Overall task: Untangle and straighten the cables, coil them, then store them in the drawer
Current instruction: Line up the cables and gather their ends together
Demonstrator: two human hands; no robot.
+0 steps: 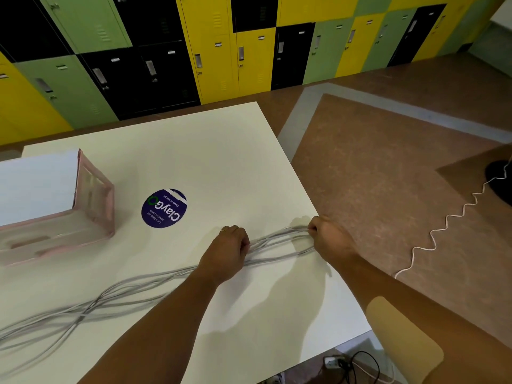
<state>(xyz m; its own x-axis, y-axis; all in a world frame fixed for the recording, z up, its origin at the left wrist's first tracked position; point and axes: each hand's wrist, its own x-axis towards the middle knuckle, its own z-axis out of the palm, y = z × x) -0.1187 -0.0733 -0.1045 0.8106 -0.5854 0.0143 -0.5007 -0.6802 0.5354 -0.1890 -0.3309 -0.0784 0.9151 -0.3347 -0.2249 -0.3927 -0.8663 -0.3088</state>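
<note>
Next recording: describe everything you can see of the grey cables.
Several thin grey cables, rubbery-looking, lie in a loose bundle on the white table, running from its near left diagonally to the right edge. Strands cross and weave toward the left, blurred there. The left hand grips the bundle midway; the right hand pinches the far end near the table's right edge, strands stretched fairly straight between them. No plugs show.

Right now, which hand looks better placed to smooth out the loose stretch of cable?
Probably the left hand: the slack grey cables trail off on its side, while the right hand pinches the bundle near the table edge.
</note>
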